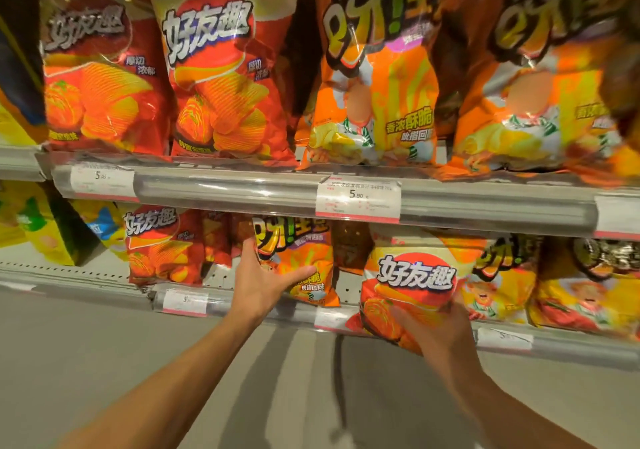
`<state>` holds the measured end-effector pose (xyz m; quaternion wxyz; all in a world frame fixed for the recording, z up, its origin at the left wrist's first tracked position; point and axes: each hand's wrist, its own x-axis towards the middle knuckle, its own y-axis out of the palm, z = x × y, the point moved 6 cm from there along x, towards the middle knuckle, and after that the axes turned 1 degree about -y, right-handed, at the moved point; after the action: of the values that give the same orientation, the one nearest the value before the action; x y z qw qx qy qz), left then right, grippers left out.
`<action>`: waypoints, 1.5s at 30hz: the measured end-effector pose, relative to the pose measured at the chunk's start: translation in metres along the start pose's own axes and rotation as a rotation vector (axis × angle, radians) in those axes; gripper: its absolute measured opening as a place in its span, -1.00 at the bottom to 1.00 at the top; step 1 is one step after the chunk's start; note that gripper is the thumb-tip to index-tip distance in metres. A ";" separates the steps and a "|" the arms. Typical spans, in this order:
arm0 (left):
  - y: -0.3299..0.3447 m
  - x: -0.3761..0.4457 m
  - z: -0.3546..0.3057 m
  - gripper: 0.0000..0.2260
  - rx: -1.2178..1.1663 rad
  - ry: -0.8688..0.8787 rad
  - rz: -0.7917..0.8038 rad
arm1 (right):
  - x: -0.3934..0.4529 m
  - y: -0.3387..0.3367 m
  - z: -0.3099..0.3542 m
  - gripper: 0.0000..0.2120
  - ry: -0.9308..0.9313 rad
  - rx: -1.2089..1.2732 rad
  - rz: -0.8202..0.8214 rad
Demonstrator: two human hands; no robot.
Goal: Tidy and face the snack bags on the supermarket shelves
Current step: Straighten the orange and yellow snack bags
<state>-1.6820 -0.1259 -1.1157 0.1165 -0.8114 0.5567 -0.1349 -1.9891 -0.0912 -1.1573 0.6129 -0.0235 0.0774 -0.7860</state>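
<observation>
Left hand point(266, 280) lies spread, fingers straight, against the front of an orange snack bag point(304, 261) standing upright on the lower shelf point(554, 344). Right hand point(440, 330) grips a red chip bag point(408, 292) by its lower edge, apparently just forward of that shelf's front rail; motion blur obscures the finger positions.

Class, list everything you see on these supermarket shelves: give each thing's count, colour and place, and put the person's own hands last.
Red ridged-crisp bags: two, red, upper shelf left.
Orange snack bags: two, orange, upper shelf right.
Small red crisp bag: one, lower shelf left.
Small orange bag: one, lower shelf middle.
Held crisp bag: one, red and yellow, before the lower shelf.
Price tags: several, white, shelf rails.
Left hand: open, on the small orange bag.
Right hand: grip on the held crisp bag.
</observation>
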 end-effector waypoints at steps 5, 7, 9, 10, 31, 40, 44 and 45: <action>0.058 -0.003 -0.009 -0.17 -0.053 0.007 0.041 | -0.014 -0.040 -0.011 -0.23 -0.047 -0.022 -0.027; 0.075 -0.002 -0.011 -0.17 -0.052 0.018 0.046 | -0.018 -0.048 -0.022 -0.23 -0.007 0.006 -0.015; 0.088 0.000 -0.010 -0.26 -0.030 0.027 0.048 | -0.020 -0.054 -0.033 -0.23 0.025 0.015 -0.007; 0.092 0.001 -0.009 -0.33 -0.017 0.033 0.043 | -0.022 -0.057 -0.037 -0.22 0.035 0.022 -0.006; 0.068 0.013 0.039 -0.13 0.006 -0.117 0.174 | -0.048 -0.004 0.001 -0.17 0.005 0.026 0.150; -0.039 -0.027 0.073 -0.38 0.895 0.279 0.025 | -0.052 0.099 0.030 -0.26 -0.041 0.069 0.234; -0.066 -0.030 0.098 -0.34 1.187 0.243 0.186 | -0.051 0.161 0.048 -0.18 -0.114 0.051 0.260; -0.067 -0.030 0.101 -0.32 1.229 0.247 0.225 | -0.050 0.175 0.052 -0.19 -0.142 0.037 0.243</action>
<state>-1.5988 -0.0700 -1.1904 0.5093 -0.5115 0.4687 -0.5092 -1.8025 -0.0894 -1.1297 0.7080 -0.0585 0.0216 -0.7035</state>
